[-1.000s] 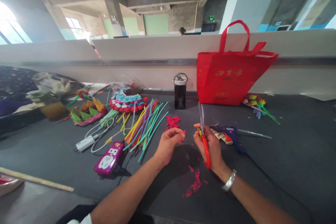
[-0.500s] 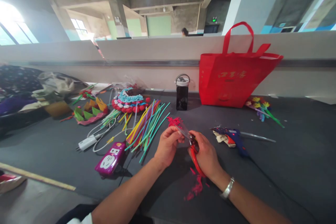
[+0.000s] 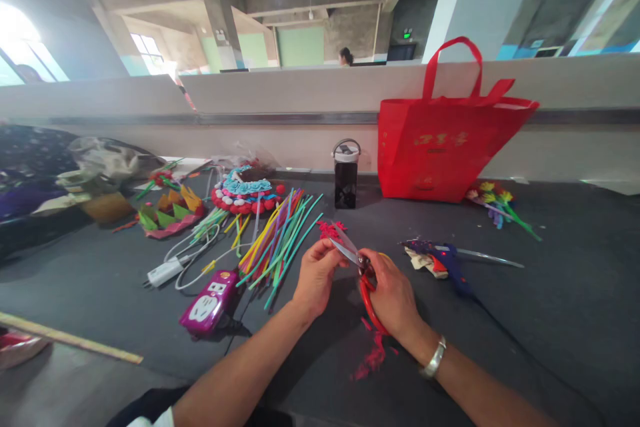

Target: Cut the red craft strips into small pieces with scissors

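Note:
Red-handled scissors (image 3: 369, 297) are in my right hand (image 3: 393, 290), fingers wrapped in and around the loops. Their two blades stand apart and point up and left, towards my left fingertips. My left hand (image 3: 317, 280) is closed in a pinch by the blades; whatever it pinches is too small or hidden to make out. Just beyond the blade tips lies a small heap of red pieces (image 3: 329, 229) on the dark table. Red fuzzy scraps (image 3: 371, 357) are scattered below the scissors, near my right wrist.
Left of my hands lie colourful pipe cleaners (image 3: 280, 240), a purple power strip (image 3: 210, 303) and a white charger (image 3: 165, 273). A blue glue gun (image 3: 453, 267) rests at right. Behind stand a black bottle (image 3: 345, 183) and a red bag (image 3: 440, 153). A low partition (image 3: 280, 97) runs along the back.
The scissor blades have spread apart. Both hands keep nearly the same place, and the view has shifted slightly.

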Demonstrator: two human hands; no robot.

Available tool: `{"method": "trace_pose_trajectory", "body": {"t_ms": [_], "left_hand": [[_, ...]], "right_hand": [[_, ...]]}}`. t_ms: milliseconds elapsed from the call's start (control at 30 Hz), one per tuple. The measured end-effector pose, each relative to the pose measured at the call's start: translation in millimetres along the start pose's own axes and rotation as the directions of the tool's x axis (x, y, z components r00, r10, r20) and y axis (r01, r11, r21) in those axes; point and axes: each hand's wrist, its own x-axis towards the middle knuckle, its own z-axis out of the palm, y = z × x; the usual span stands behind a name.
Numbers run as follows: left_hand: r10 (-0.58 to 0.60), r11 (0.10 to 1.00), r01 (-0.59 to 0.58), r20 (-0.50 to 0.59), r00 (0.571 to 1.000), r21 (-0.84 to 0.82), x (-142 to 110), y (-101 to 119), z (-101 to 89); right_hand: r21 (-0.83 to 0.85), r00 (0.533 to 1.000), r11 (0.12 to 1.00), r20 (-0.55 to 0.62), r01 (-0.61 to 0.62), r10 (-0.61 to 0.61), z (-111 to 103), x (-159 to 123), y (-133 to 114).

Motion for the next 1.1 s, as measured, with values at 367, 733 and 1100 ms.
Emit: {"method": "trace_pose_trajectory", "body": {"t_ms": [367,733,1100], "left_hand": [[0.011,0.98,-0.005,-0.029,1.0,0.2,0.9,-0.9,-2.0],[0.139,0.613,-0.228,0.181,0.974,0.756,-6.8,-10.7,1.2],[-0.186,0.85,0.099,0.119,0.975,0.517,-2.9,-7.1,-2.4]], "right_hand": [[0.268,0.988,0.96,-0.107,-0.075,0.107,0.7,-0.3,3.9],[0.368,0.975,0.93,-0.205,-0.003,0.084,-2.5,0.0,-0.7],[0.422,0.978,0.906,-0.173,-0.032,0.115,-9.1,5.5,-2.0]]}}
